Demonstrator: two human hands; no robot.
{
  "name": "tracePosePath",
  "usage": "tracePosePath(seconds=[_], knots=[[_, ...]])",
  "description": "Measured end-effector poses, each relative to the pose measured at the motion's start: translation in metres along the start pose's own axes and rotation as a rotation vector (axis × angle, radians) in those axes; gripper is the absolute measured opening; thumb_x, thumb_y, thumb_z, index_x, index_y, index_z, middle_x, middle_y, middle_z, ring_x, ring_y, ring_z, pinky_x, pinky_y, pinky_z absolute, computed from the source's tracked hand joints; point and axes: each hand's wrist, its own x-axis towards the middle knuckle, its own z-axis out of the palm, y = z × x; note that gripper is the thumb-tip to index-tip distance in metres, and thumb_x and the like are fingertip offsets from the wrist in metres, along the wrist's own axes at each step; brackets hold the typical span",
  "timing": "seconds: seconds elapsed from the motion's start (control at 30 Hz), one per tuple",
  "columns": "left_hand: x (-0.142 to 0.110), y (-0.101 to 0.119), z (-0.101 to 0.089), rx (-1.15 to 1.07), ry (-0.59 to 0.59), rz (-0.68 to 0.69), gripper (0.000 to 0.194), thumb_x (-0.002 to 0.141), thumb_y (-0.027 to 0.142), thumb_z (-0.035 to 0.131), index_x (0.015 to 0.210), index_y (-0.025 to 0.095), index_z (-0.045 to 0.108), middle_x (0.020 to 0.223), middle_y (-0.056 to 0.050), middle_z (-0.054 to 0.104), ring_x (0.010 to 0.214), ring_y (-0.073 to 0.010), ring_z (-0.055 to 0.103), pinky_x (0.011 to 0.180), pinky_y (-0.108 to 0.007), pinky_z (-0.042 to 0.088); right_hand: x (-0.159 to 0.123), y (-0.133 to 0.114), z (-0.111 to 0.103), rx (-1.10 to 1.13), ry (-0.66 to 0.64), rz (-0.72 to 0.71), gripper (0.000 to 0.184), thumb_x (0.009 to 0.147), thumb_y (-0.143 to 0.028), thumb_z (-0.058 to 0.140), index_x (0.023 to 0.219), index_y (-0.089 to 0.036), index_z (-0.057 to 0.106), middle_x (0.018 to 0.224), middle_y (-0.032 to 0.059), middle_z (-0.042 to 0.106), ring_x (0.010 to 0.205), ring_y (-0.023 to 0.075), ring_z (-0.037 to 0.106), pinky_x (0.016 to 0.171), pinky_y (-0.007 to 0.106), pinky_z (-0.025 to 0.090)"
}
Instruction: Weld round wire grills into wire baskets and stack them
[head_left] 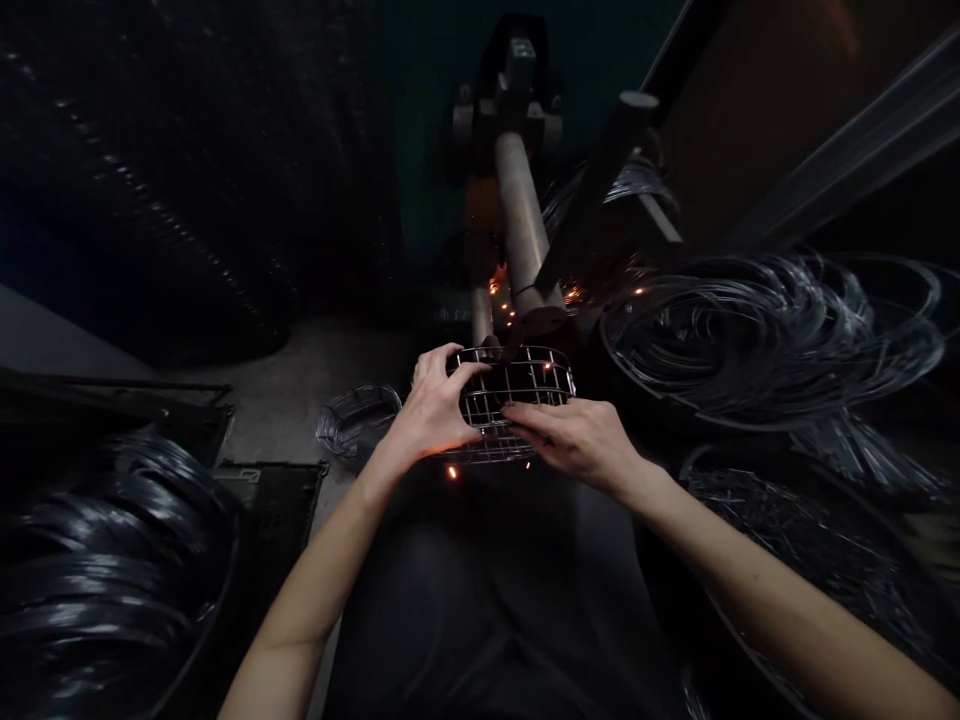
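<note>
A small wire basket (517, 380) of shiny metal rods is between my two hands, under the arms of a spot welding machine (523, 210). My left hand (439, 405) grips its left side, thumb and fingers curled round the wires. At the front right, my right hand (577, 435) holds the basket's edge with its fingers pressed together near the mesh. The machine's lower tip meets the basket's far rim, though the exact contact is hard to see. Orange sparks fly about the tip, and a few glow below the basket.
Large wire coils (750, 330) lie at the right, above a dark tub of short wire pieces (802, 550). Bundled wire rings (112, 560) fill a container at the left. A smaller bundle of wire rings (356, 415) lies on the floor (277, 390) beside my left wrist.
</note>
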Motion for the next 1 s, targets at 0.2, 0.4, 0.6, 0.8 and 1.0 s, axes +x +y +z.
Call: tracePosePath(seconds=[0.2,0.4,0.6,0.8,1.0], knots=[[0.021,-0.009,-0.003,-0.007,-0.01,-0.034,0.077,0.05,0.036,0.086,0.119,0.022,0.056,0.129,-0.013,0.036,0.122,-0.0359,0.035,0.101,-0.054,0.039,0.015,0.008,0.006,-0.032,0.061,0.073,0.027,0.094,-0.031,0.048,0.11,-0.031,0.07,0.097,-0.0028,0.074,0.065,0.0124,0.066,0.053,0.023,0.039],[0.034,-0.02,-0.002,-0.015,0.003,-0.025,0.079,0.049,0.044,0.087,0.119,0.023,0.056,0.128,-0.011,0.037,0.122,-0.0332,0.037,0.104,-0.054,0.037,0.016,0.015,0.016,-0.043,0.235,0.107,0.022,0.093,-0.027,0.052,0.105,-0.028,0.071,0.099,-0.0013,0.073,0.068,0.0092,0.063,0.055,0.02,0.039],[0.045,-0.029,-0.004,0.006,0.008,-0.036,0.081,0.047,0.041,0.088,0.119,0.024,0.056,0.126,-0.01,0.037,0.121,-0.0325,0.037,0.104,-0.051,0.037,0.021,0.022,0.021,0.003,0.303,0.264,0.021,0.092,-0.034,0.052,0.092,-0.025,0.072,0.094,0.0023,0.063,0.066,0.0086,0.056,0.05,0.019,0.034],[0.062,-0.038,-0.009,0.011,0.008,-0.042,0.078,0.049,0.039,0.088,0.119,0.024,0.056,0.13,-0.011,0.038,0.125,-0.0335,0.036,0.107,-0.052,0.034,0.039,0.027,0.011,0.071,0.267,0.34,0.024,0.091,-0.036,0.05,0.093,-0.023,0.07,0.093,0.0049,0.057,0.069,0.013,0.055,0.055,0.023,0.04],[0.015,-0.067,0.0,-0.182,0.089,-0.14,0.123,0.047,0.053,0.086,0.146,0.03,0.017,0.153,-0.014,0.008,0.141,-0.0405,0.008,0.112,-0.061,0.017,-0.043,0.012,-0.024,0.312,0.175,0.463,0.041,0.096,-0.042,0.03,0.097,-0.023,0.066,0.094,0.007,0.062,0.087,0.0196,0.061,0.078,0.033,0.05]])
